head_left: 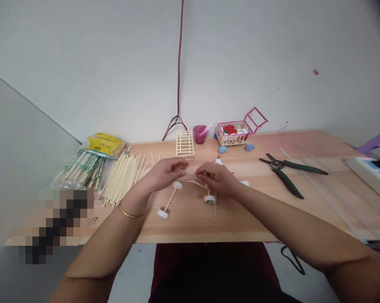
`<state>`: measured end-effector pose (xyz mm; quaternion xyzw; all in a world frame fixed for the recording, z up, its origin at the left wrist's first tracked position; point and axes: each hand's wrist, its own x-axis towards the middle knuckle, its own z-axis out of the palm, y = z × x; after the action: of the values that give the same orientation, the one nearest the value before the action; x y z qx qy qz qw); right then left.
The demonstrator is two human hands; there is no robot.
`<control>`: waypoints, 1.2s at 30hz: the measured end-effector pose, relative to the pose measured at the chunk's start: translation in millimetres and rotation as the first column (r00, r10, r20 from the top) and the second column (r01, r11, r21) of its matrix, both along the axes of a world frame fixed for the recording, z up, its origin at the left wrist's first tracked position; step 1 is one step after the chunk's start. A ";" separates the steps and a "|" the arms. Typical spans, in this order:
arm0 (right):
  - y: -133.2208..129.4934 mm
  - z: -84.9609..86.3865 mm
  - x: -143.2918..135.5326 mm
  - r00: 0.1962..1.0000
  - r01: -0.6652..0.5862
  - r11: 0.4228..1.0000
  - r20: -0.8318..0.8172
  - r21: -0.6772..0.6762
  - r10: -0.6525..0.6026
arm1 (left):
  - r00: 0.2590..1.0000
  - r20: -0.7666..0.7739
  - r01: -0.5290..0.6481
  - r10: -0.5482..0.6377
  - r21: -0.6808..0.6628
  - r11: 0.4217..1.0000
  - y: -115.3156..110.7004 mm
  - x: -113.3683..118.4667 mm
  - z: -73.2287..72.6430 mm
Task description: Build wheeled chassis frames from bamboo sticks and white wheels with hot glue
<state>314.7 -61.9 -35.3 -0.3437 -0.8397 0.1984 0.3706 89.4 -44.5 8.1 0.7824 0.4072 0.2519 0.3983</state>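
Note:
My left hand (167,172) hovers over the middle of the table, its fingers curved and apart with nothing seen between them. Close on its right, my right hand (213,174) has its fingertips pinched together; what they hold, if anything, is too small to name. Beneath my right hand is a stick with a white wheel (209,199) at its near end. A second stick axle (171,200) with a white wheel at each end lies below my left hand. Behind the hands stands a small lattice frame of sticks (185,144). The nozzle of a white bottle (218,160) shows behind my right hand.
Loose sticks (122,179), bundled sticks (83,168) and a yellow packet (105,145) lie left. A pink cup (200,134) and a small cart (236,134) stand at the back. Green-handled cutters (287,168) and a white box (369,174) are right.

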 end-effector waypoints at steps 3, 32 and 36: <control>0.4 -0.5 -0.8 1.000 -0.002 1.000 0.015 0.012 0.002 | 1.000 -0.022 0.017 -0.016 0.066 0.998 -1.1 3.4 -8.0; -9.3 29.7 33.0 0.970 0.180 0.981 0.151 0.071 -0.189 | 0.954 -0.249 0.169 -0.165 -0.007 0.986 3.3 -3.9 -21.6; -16.0 27.7 41.7 0.932 0.182 0.983 0.321 -0.020 -0.166 | 0.962 -0.172 0.202 -0.212 -0.074 0.977 2.6 -7.9 -21.2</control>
<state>356.4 -77.9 -7.6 -0.4534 -0.8494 0.1275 0.2380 81.5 -41.9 -13.0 0.8289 0.3640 0.1259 0.4058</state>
